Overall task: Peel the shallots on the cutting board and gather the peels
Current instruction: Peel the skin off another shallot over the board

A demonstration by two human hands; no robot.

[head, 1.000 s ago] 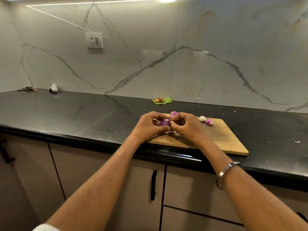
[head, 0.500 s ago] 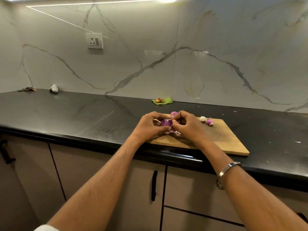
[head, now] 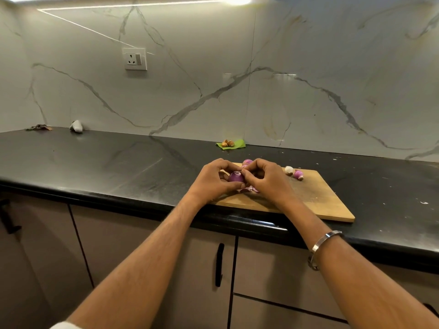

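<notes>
A wooden cutting board (head: 316, 200) lies on the black counter near its front edge. My left hand (head: 211, 180) grips a purple shallot (head: 235, 177) just above the board's left end. My right hand (head: 267, 180) pinches at the skin on the shallot's right side with its fingertips. A few pink peels (head: 248, 189) lie on the board under my hands. Another shallot (head: 247, 162) shows behind my fingers. At the board's far edge sit a white piece (head: 288, 170) and a pink shallot (head: 298, 174).
A green leaf with small brown bits (head: 230, 144) lies by the marble wall behind the board. A white object (head: 76, 126) and dark scraps (head: 38, 127) sit at the far left of the counter (head: 118, 162). Cabinet doors with black handles (head: 219, 264) are below.
Both hands stay on the shallot over the board's left end. The right fingertips have shifted slightly on its skin; nothing else moved.
</notes>
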